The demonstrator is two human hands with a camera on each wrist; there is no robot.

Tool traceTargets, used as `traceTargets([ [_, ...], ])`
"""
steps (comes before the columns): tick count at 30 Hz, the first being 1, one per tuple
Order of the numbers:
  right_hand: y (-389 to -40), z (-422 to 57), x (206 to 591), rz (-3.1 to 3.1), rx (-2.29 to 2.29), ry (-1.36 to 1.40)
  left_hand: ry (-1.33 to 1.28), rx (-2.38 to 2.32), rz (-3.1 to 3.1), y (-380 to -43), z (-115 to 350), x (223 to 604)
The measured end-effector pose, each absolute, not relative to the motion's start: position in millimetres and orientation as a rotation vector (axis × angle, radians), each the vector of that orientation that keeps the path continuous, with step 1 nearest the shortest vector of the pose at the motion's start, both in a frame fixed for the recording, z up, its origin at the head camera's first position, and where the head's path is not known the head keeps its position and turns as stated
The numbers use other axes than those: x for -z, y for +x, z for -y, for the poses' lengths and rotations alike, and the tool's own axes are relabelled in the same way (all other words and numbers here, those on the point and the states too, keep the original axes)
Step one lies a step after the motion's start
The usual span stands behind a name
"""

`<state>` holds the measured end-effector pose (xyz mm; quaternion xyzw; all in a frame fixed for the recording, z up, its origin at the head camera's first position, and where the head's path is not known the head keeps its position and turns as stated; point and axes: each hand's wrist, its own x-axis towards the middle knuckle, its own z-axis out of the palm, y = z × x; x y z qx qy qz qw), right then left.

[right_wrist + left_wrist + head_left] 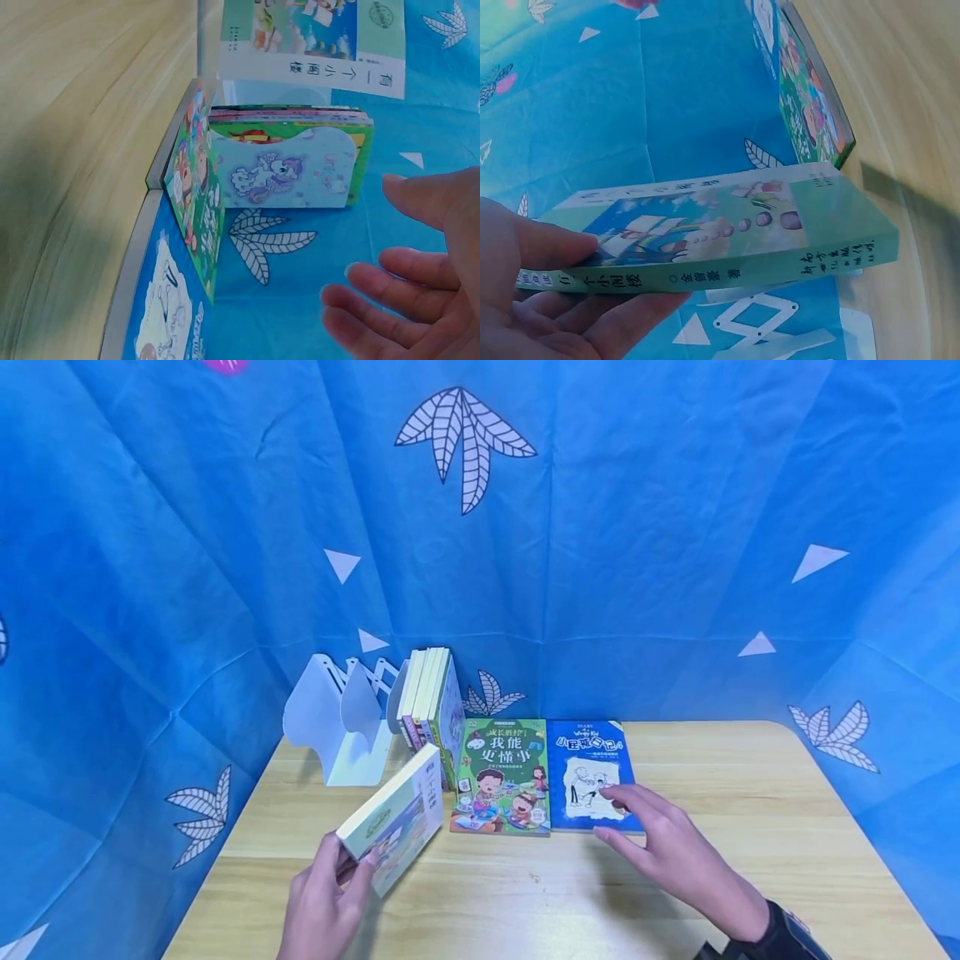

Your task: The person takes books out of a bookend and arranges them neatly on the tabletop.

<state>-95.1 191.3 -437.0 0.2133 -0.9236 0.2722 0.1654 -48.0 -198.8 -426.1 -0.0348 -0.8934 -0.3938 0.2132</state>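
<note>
My left hand (324,897) grips a pale green book (408,827) by one end, raised and tilted above the table. In the left wrist view the thumb lies on the picture cover of this book (847,214), with fingers beneath it. A green children's book (501,768) lies flat in the middle. Right beside it is a blue Diary of a Wimpy Kid book (566,772). Over the blue book's lower right corner hovers my right hand (678,856), fingers loosely spread and nothing in them. The right wrist view shows those fingers (409,281) apart from any book.
A white expanding bookend rack (352,756) stands at the table's back left. Several books (423,693) stand upright at its right end, against a unicorn-patterned end plate (300,176). Behind the wooden table (720,777) hangs a blue patterned cloth (637,568).
</note>
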Motion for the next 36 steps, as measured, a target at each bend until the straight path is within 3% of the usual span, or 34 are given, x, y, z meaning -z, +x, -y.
traceTargets([
  [18, -87.5, -182.7, 438.5, 2.676, -0.779, 0.651, -0.287, 1.249, 2.422, -48.4, 181.5, 429.8],
  [26, -83.3, -178.1, 439.3, 2.744, -0.818, 0.639, -0.527, 1.280, 2.325, -50.2, 170.1, 435.2],
  [36, -82.7, -174.4, 445.5, 2.599, -0.741, 0.822, -0.821, 1.354, 2.220, -51.3, 153.9, 440.8],
])
